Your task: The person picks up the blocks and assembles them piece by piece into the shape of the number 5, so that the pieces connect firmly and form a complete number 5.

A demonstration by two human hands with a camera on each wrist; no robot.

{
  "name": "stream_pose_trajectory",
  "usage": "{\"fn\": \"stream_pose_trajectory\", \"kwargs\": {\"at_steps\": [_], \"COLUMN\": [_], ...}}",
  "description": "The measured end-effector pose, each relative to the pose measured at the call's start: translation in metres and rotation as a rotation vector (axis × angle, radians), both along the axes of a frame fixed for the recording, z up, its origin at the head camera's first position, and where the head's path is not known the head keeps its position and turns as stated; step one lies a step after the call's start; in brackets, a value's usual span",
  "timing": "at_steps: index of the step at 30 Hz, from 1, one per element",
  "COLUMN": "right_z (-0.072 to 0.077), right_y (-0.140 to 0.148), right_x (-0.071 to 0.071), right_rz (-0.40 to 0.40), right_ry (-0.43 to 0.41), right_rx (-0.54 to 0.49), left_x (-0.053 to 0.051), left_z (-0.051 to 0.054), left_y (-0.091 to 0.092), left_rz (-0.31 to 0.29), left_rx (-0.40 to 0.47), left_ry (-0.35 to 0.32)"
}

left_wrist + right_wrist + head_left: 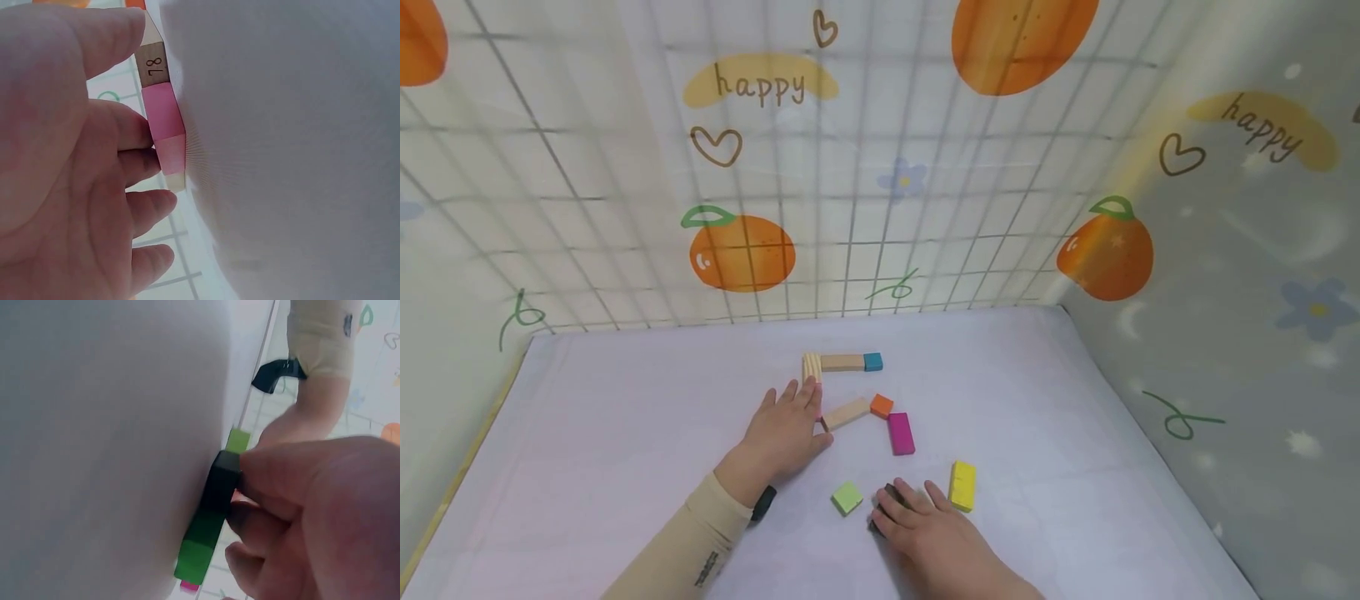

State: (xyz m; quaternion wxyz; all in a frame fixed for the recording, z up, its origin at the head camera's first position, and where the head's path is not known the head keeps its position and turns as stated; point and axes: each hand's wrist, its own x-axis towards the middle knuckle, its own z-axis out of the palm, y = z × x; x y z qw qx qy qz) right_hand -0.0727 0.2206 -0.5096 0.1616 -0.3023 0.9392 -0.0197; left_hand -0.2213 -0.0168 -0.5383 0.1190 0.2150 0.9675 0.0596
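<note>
My left hand point(786, 437) rests over the left end of a row of blocks, fingers spread and loosely extended. In the left wrist view, fingertips touch a pink block point(164, 112), mostly hidden from the head view. A plain wooden block point(846, 414) with a numbered end lies by the thumb. My right hand point(932, 533) pinches a black block point(221, 478) between thumb and fingers, on the table near the front. Touching or close beside the black block is a dark green block point(199, 547); the hand partly covers both from above.
An orange block point(882, 406) and magenta block point(901, 433) continue the row. Behind lie a striped pale block point(812, 365), another plain block point(842, 362) and a blue block point(873, 362). A light green block point(847, 498) and yellow block point(962, 486) flank the right hand.
</note>
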Motion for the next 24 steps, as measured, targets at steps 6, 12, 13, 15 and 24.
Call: {"fn": "stream_pose_trajectory", "kwargs": {"at_steps": [6,12,13,15,24], "right_z": [-0.0022,-0.0024,-0.0017,-0.0001,-0.0004], "right_y": [0.0069,0.0089,0.0086,0.0082,0.0089], "right_x": [-0.0005,-0.0019,-0.0021,-0.0021,-0.0056], "right_rz": [-0.104,-0.193,-0.206,-0.219,-0.216], "right_ry": [0.059,0.153,0.155,0.160,0.131], "right_rx": [0.058,-0.006,-0.016,-0.028,-0.031], "left_x": [0.0004,0.0011,0.0012,0.0014,0.0029], "left_z": [-0.0024,-0.0010,-0.0008,-0.0002,0.0018], "left_y": [0.0007,0.0015,0.0013,0.0011,0.0002], "left_rz": [-0.002,-0.011,-0.013,-0.015,-0.016], "left_rx": [-0.001,-0.013,-0.016,-0.019,-0.030], "left_ry": [0.007,0.010,0.010,0.007,0.007]}}
